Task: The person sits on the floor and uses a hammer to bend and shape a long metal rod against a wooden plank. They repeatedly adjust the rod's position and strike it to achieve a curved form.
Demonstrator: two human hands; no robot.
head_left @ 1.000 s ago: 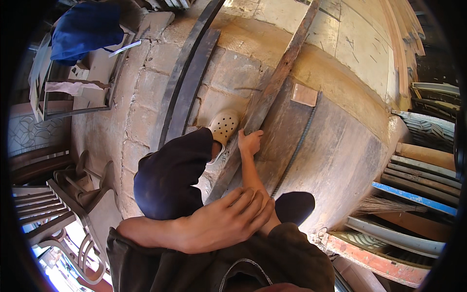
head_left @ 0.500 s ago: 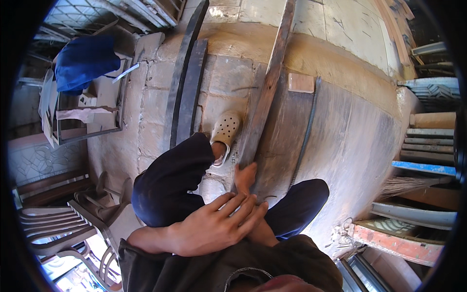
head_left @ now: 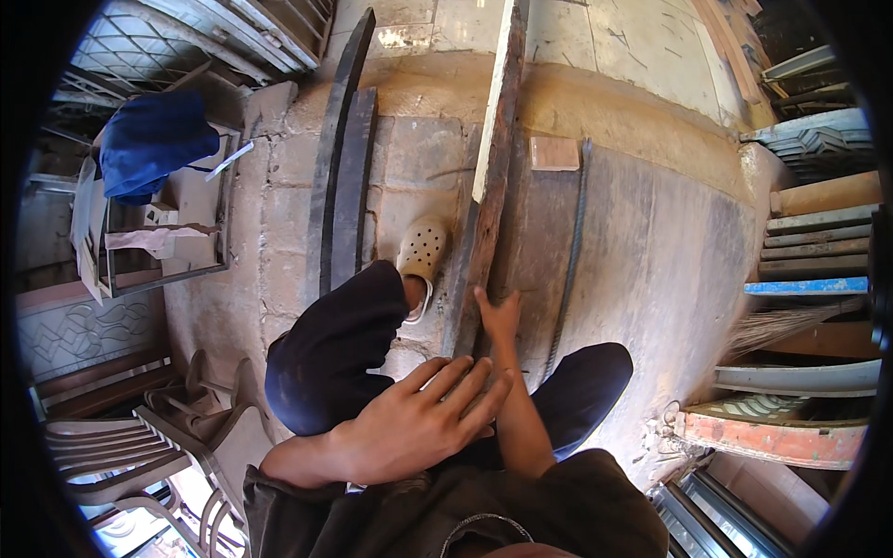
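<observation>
A long dark wooden beam point(head_left: 486, 237) runs away from me between my legs. Its far part shows a pale, lighter face point(head_left: 493, 121) on the left side. My left hand point(head_left: 428, 414) lies palm down over the beam's near end, fingers stretched out and slightly apart; what is under the palm is hidden. Beside the beam's right edge, farther forward, is my right hand point(head_left: 500, 314), its thumb and fingers apart. No object shows in it, and whether it touches the beam I cannot tell.
Two dark planks point(head_left: 346, 186) lie left of my shod foot point(head_left: 422, 249). To the right are a small wood block point(head_left: 554, 153) and a ribbed metal rod point(head_left: 577, 242). A wooden chair point(head_left: 167, 437) stands at left, a metal frame with blue cloth point(head_left: 158, 139) beyond it. Stacked boards point(head_left: 807, 286) line the right.
The beam has turned, so more of its pale face shows at the far part. My right hand has moved forward and slightly right. My left hand stays near the beam's end.
</observation>
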